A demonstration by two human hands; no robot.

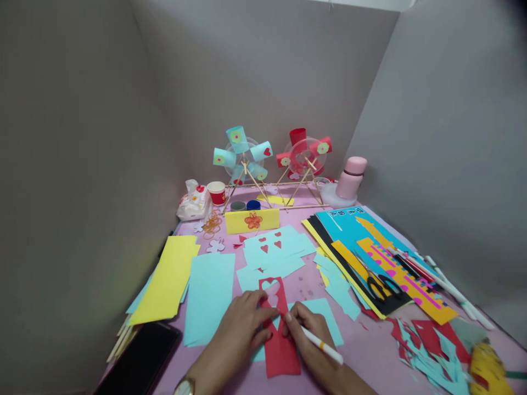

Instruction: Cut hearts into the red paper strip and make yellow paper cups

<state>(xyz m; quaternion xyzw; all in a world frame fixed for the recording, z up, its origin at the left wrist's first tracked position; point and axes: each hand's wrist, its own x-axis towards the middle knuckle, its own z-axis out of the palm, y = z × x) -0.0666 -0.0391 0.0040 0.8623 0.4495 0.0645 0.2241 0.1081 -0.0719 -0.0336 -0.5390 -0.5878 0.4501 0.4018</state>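
Observation:
A red paper strip [282, 351] with a heart-shaped cut-out near its far end lies on the table in front of me. My left hand [249, 318] rests over its left side, fingers spread and pressing it down. In my right hand [307, 329] is a slim white pen [325, 346] with a yellow band, its tip down at the strip's right side and partly hidden by the fingers. Under and beside the strip lie light blue paper pieces [323, 312]. Small red paper hearts [264, 249] sit on a blue sheet just beyond.
Yellow sheets [167, 280] and a phone [142, 356] lie left. Black-handled scissors [382, 285] rest on coloured sheets at right, near paper scraps [436, 351]. Two stick-and-paper wheels [245, 167], a paper cup [217, 193] and a pink bottle [351, 178] stand at the back.

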